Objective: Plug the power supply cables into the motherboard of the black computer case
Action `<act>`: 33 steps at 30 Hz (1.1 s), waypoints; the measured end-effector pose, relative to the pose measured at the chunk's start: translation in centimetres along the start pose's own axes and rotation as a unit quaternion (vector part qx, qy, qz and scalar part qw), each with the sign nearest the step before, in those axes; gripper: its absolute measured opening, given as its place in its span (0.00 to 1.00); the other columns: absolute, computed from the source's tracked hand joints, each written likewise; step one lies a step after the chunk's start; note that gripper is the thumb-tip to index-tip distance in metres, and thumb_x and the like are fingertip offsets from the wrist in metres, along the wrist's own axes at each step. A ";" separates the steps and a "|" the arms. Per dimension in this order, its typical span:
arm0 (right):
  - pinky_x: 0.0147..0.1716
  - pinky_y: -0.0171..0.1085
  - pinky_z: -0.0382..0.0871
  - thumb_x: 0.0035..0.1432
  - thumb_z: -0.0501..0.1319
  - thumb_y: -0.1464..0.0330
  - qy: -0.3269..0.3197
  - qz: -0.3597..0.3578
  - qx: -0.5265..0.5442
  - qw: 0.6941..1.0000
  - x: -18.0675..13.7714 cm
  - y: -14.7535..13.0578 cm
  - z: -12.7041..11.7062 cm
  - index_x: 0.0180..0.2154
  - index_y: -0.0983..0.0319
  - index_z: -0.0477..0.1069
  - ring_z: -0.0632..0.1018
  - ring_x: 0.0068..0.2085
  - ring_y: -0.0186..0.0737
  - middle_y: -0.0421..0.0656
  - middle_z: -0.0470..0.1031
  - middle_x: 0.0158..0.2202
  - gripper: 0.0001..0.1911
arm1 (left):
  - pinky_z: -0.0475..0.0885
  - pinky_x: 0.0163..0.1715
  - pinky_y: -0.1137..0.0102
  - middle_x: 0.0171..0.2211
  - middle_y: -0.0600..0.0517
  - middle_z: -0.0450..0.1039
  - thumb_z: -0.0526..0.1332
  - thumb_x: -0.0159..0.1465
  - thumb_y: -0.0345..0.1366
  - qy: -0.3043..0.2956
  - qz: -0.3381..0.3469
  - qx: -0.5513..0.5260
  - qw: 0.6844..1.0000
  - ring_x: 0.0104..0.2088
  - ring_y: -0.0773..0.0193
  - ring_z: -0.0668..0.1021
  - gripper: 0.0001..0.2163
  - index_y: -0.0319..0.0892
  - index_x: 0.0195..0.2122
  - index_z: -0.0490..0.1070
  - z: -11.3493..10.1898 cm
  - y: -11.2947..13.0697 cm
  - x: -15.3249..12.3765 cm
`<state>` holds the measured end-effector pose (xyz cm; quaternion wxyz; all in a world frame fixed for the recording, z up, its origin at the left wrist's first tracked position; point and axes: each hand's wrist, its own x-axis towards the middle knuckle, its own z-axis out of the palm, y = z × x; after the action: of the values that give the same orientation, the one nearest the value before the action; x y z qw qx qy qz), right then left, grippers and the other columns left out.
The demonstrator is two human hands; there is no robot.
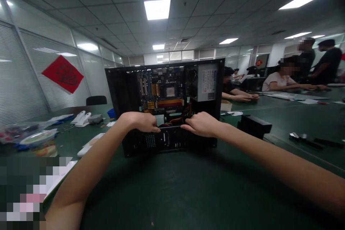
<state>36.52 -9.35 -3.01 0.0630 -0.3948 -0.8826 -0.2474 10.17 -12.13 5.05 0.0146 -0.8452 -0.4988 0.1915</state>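
Observation:
A black computer case point(118, 93) stands on the green table with its open side facing me. Inside it show a motherboard point(176, 82) with coloured slots, a grey power supply point(207, 83) at the upper right and loose cables point(174, 120) low in the middle. My left hand point(142, 121) is closed over the edge of the case's lower inner panel point(156, 140), thumb on the near face. Farther right along that edge, my right hand point(201, 123) grips the same panel beside the cables. The fingertips of both hands are hidden behind the edge.
On the right of the table point(178, 194) lie a black box-shaped part point(254, 125) and dark strips point(307, 141). Plastic bags point(21, 131), a clear tub point(40, 140) and white devices point(83, 118) are at the left. Several people sit or stand beyond, including one in a pink top point(272, 79).

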 end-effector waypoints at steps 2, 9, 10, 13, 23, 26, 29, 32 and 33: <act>0.32 0.39 0.65 0.75 0.45 0.51 0.001 -0.004 0.054 0.999 1.6 -0.8 -1.2 0.44 0.63 0.77 0.84 0.40 0.52 0.53 0.83 0.40 0.29 | 0.68 0.29 0.69 0.37 0.45 0.82 0.61 0.65 0.46 0.012 0.030 0.015 0.999 0.31 0.59 0.78 0.16 0.41 0.43 0.82 -0.6 0.1 0.3; 0.41 0.37 0.69 0.70 0.57 0.55 -0.081 -0.082 0.228 0.967 8.7 -2.2 -2.2 0.52 0.64 0.77 0.81 0.47 0.48 0.52 0.81 0.51 0.22 | 0.70 0.31 0.71 0.37 0.48 0.83 0.65 0.62 0.47 0.071 0.058 -0.017 0.996 0.33 0.60 0.79 0.16 0.41 0.44 0.82 -3.3 -0.3 1.2; 0.40 0.37 0.69 0.70 0.57 0.55 -0.121 -0.087 0.230 0.962 9.4 -2.1 -2.1 0.51 0.64 0.78 0.81 0.46 0.47 0.52 0.82 0.50 0.22 | 0.70 0.32 0.71 0.39 0.47 0.83 0.65 0.62 0.48 0.095 0.048 -0.025 0.994 0.35 0.60 0.80 0.17 0.41 0.45 0.82 -3.7 -0.6 0.9; 0.35 0.34 0.67 0.68 0.59 0.59 -0.184 -0.120 0.242 0.945 10.7 -1.5 -2.2 0.46 0.66 0.80 0.79 0.40 0.41 0.49 0.83 0.43 0.18 | 0.72 0.37 0.72 0.47 0.48 0.82 0.63 0.64 0.50 0.152 0.064 -0.056 0.985 0.41 0.59 0.81 0.21 0.43 0.52 0.79 -4.3 -1.6 -0.2; 0.26 0.33 0.57 0.66 0.61 0.55 0.016 -0.106 0.385 0.917 4.6 3.6 -8.6 0.40 0.67 0.79 0.68 0.27 0.31 0.40 0.74 0.27 0.21 | 0.69 0.55 0.67 0.66 0.43 0.68 0.64 0.62 0.59 0.161 0.139 -0.033 0.977 0.59 0.52 0.75 0.42 0.46 0.73 0.56 -3.2 -1.8 -0.7; 0.25 0.33 0.54 0.65 0.63 0.54 0.020 -0.127 0.365 0.922 3.1 3.6 -9.8 0.37 0.67 0.79 0.67 0.26 0.30 0.38 0.72 0.25 0.21 | 0.70 0.53 0.67 0.63 0.43 0.71 0.65 0.62 0.58 0.171 0.192 -0.038 0.966 0.56 0.53 0.77 0.40 0.45 0.71 0.57 -3.6 -0.6 -0.3; 0.25 0.32 0.52 0.66 0.62 0.54 0.051 -0.129 0.363 0.921 2.6 3.4 -10.2 0.36 0.67 0.78 0.65 0.25 0.29 0.37 0.70 0.23 0.21 | 0.71 0.47 0.69 0.56 0.45 0.77 0.66 0.62 0.57 0.191 0.214 -0.040 0.957 0.49 0.54 0.80 0.38 0.43 0.68 0.60 -3.7 0.6 -0.3; 0.25 0.32 0.52 0.67 0.62 0.55 0.083 -0.125 0.377 0.914 2.6 3.3 -10.3 0.35 0.67 0.77 0.64 0.25 0.28 0.36 0.67 0.23 0.20 | 0.71 0.44 0.69 0.51 0.45 0.78 0.66 0.64 0.51 0.260 0.198 -0.041 0.944 0.46 0.55 0.81 0.32 0.43 0.65 0.63 -3.5 1.3 -0.7; 0.24 0.32 0.52 0.67 0.61 0.55 0.087 -0.124 0.384 0.911 2.6 3.3 -10.3 0.35 0.67 0.76 0.64 0.25 0.28 0.35 0.67 0.23 0.20 | 0.71 0.44 0.69 0.51 0.45 0.78 0.65 0.65 0.48 0.287 0.198 -0.043 0.936 0.46 0.56 0.81 0.30 0.43 0.65 0.63 -3.5 1.3 -0.8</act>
<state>36.27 -10.71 8.01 0.2558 -0.2046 -0.9421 0.0717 12.11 -12.92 8.29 0.0828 -0.9458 -0.3032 -0.0821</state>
